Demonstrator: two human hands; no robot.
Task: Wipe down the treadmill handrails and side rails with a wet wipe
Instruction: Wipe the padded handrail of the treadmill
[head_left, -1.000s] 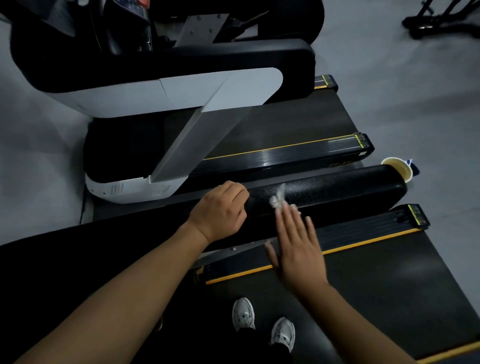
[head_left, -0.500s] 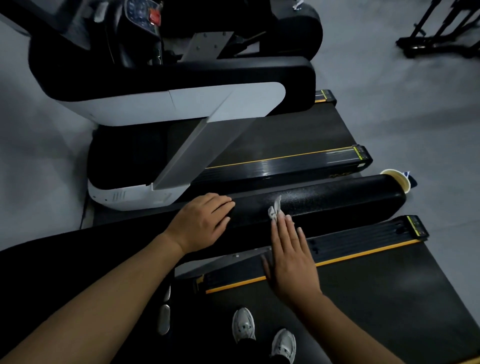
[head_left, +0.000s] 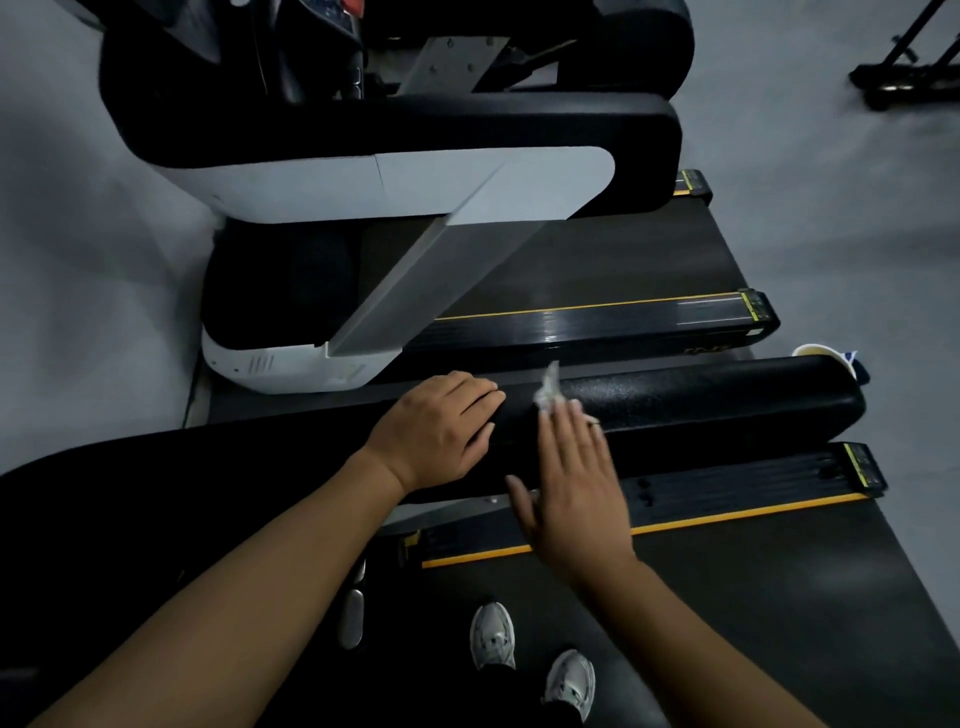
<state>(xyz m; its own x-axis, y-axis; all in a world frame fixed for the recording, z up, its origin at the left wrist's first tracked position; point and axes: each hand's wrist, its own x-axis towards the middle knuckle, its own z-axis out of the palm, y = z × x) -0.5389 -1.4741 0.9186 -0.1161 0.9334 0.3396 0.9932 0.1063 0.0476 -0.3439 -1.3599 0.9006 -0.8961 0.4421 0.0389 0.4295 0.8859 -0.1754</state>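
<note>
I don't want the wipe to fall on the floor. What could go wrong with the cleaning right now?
The wet wipe is bunched up and only pressed under the straight fingers of the right hand, so it might slip out on the handrail. A paper cup sits by the handrail's far end; a long swipe might bump it. The left hand covers part of the rail, so that patch could get missed.

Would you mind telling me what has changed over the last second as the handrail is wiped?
The left hand uncurled: its fingers, bent over the handrail a second ago, now lie flatter on it, slightly further back along it. The right hand barely shifted the wet wipe the same way. Unchanged: straight right fingers press the wipe on the rail.
</note>
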